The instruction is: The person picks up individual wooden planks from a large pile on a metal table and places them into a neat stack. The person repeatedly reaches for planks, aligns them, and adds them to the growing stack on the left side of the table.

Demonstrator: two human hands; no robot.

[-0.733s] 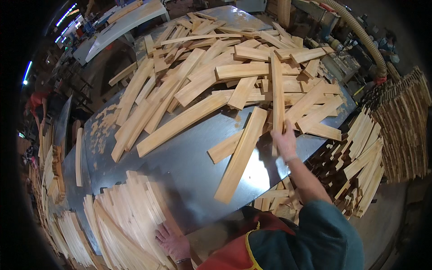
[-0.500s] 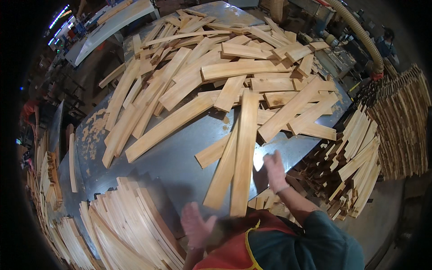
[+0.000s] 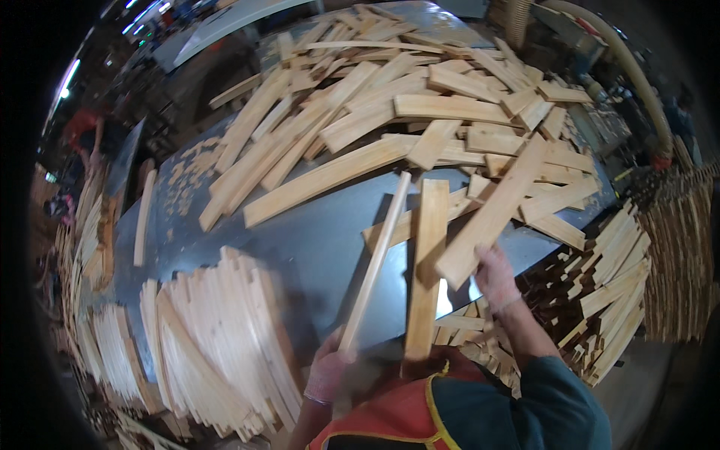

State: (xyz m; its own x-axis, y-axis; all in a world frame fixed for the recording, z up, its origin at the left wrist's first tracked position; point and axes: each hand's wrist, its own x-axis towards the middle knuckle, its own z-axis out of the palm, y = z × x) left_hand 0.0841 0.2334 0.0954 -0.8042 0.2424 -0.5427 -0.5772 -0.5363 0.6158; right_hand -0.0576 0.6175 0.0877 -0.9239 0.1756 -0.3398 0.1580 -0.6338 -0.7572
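Beneath the head camera, a dark grey metal table (image 3: 311, 244) spreads out, its smooth top catching a bright glare near the front edge and dusted with sawdust (image 3: 187, 180) at the left. A loose pile of boards (image 3: 450, 109) covers its far half; a row of pale boards (image 3: 225, 322) is packed together at the lower left. Beyond lies a dim workshop with a white bench (image 3: 232, 31), a strip light (image 3: 69, 79), a ribbed hose (image 3: 642, 82) and, at the right, tall stacked wood (image 3: 679, 262). The left hand (image 3: 327, 375) is closed around the near end of a slim board (image 3: 376, 262), tilted up and showing its narrow edge. The right hand (image 3: 496, 279) grips the near end of a broad board (image 3: 499, 202), yellowish and straight-sided, slanting over the pile's near side. Between them, a honey-coloured plank (image 3: 426, 262) points toward the person.
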